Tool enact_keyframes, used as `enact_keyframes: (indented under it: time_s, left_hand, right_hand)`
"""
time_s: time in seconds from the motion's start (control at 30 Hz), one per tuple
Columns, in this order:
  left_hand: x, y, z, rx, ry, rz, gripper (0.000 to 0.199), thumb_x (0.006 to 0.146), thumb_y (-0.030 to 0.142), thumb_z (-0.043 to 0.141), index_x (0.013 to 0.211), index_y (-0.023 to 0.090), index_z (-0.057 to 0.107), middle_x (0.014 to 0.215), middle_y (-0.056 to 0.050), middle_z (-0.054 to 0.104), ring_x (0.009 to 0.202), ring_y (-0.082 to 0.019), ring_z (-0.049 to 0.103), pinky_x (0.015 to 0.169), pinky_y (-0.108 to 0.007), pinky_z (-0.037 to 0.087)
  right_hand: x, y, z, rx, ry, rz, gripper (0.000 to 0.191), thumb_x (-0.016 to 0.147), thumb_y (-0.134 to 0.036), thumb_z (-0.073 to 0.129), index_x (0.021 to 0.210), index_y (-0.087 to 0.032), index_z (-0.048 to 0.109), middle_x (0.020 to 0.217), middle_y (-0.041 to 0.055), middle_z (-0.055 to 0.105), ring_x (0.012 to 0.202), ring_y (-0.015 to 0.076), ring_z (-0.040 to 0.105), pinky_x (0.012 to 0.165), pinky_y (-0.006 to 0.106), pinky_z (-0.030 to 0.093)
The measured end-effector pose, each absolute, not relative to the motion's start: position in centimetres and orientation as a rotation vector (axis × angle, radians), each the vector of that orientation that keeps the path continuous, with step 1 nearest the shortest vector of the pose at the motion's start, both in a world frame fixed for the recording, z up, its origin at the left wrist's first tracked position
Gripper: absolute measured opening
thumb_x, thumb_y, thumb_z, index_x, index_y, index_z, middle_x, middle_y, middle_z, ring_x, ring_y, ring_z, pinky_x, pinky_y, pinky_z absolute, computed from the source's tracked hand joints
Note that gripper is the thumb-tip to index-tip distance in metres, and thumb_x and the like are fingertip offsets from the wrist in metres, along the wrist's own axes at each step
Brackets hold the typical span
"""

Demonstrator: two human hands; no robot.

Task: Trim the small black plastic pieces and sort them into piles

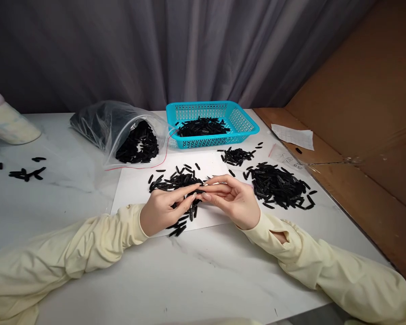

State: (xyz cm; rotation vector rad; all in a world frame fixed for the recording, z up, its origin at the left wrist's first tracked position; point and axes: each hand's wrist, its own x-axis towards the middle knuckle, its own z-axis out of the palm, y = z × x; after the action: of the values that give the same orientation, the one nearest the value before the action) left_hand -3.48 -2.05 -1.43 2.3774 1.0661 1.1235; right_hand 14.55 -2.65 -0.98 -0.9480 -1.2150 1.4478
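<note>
My left hand [165, 206] and my right hand [235, 198] meet fingertip to fingertip above a white sheet [131, 189]. Both are closed in a pinch on a small black elongated piece [199, 191], mostly hidden by the fingers. Under and behind my hands lies a loose pile of similar black pieces [181, 178] on the sheet. A larger heap of such pieces [275, 183] sits to the right of my right hand, with a smaller heap [237, 156] behind it.
A blue perforated basket [245, 135] holding black pieces stands at the back. Left of it, an open zip bag [101, 122] lies on its side with more inside. Several pieces [27, 174] are scattered far left, near a pale container [15, 122]. Cardboard [355, 113] borders the right, bearing a paper slip [292, 135].
</note>
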Motion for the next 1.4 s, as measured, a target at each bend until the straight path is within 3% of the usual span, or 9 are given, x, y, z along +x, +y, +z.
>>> enact_keyframes:
  time_s: [0.23,0.4,0.57,0.73,0.93,1.17,1.3,1.4]
  left_hand:
    - [-3.6,-2.0,-1.6,2.380,1.107,1.118,0.030,0.082,0.022,0.050,0.105,0.012,0.065,0.039,0.007,0.052,0.034,-0.004,0.035,0.040,-0.014,0.037]
    - [-3.6,-2.0,-1.5,2.357,1.071,1.093,0.029,0.082,0.021,0.050,0.103,0.010,0.066,0.047,0.001,0.061,0.035,-0.005,0.041,0.041,-0.016,0.038]
    - [-3.5,-2.0,-1.3,2.297,1.127,1.089,0.026,0.080,0.021,0.051,0.098,0.018,0.069,0.056,0.000,0.069,0.032,-0.005,0.041,0.037,-0.017,0.036]
    - [-3.4,-1.9,-1.2,2.245,1.142,1.101,0.021,0.079,0.021,0.054,0.090,0.019,0.071,0.073,-0.002,0.073,0.035,-0.006,0.047,0.038,-0.018,0.039]
    - [-3.5,-1.9,-1.1,2.251,1.131,1.099,0.019,0.080,0.020,0.053,0.086,0.015,0.071,0.074,-0.003,0.073,0.041,-0.007,0.054,0.042,-0.017,0.042]
    - [-3.5,-1.9,-1.1,2.223,1.166,1.062,0.019,0.080,0.020,0.053,0.082,0.015,0.071,0.059,0.000,0.068,0.035,-0.005,0.045,0.038,-0.017,0.036]
    - [-3.6,-1.8,-1.0,2.047,1.211,0.937,0.023,0.083,0.026,0.049,0.084,0.015,0.069,0.037,0.006,0.049,0.031,-0.006,0.041,0.038,-0.017,0.036]
    - [-3.6,-1.7,-1.0,1.838,1.235,0.842,0.028,0.084,0.035,0.046,0.083,0.015,0.065,0.035,0.008,0.041,0.030,-0.007,0.041,0.036,-0.018,0.035]
  right_hand:
    - [14.6,-2.5,-1.8,-0.926,-1.294,1.382,0.026,0.068,-0.027,0.072,0.085,-0.018,0.055,0.087,0.0060,0.071,0.078,0.0197,0.069,0.080,0.036,0.058]
    - [14.6,-2.4,-2.0,-0.921,-1.277,1.412,0.034,0.067,-0.023,0.073,0.094,-0.018,0.052,0.086,0.0057,0.071,0.079,0.0191,0.069,0.079,0.034,0.057]
    - [14.7,-2.4,-1.4,-0.956,-1.194,1.474,0.041,0.063,-0.024,0.075,0.096,-0.019,0.052,0.084,0.0055,0.071,0.077,0.0208,0.069,0.077,0.036,0.057]
    - [14.8,-2.5,-0.7,-0.976,-1.147,1.579,0.041,0.063,-0.024,0.075,0.096,-0.017,0.052,0.081,0.0051,0.071,0.075,0.0204,0.069,0.076,0.036,0.058]
    - [14.7,-2.6,-0.8,-0.923,-1.138,1.601,0.037,0.066,-0.023,0.073,0.096,-0.017,0.052,0.078,0.0051,0.071,0.075,0.0207,0.069,0.073,0.034,0.058]
    - [14.7,-2.6,-1.1,-0.923,-1.155,1.595,0.038,0.066,-0.025,0.073,0.097,-0.017,0.053,0.078,0.0053,0.071,0.075,0.0218,0.069,0.072,0.035,0.058]
    - [14.6,-2.7,-1.6,-0.896,-1.202,1.505,0.034,0.067,-0.025,0.072,0.096,-0.017,0.055,0.080,0.0054,0.072,0.074,0.0217,0.070,0.071,0.034,0.059]
    - [14.6,-2.9,-1.8,-0.877,-1.275,1.401,0.030,0.071,-0.022,0.069,0.098,-0.018,0.055,0.086,0.0060,0.072,0.076,0.0209,0.069,0.072,0.032,0.060]
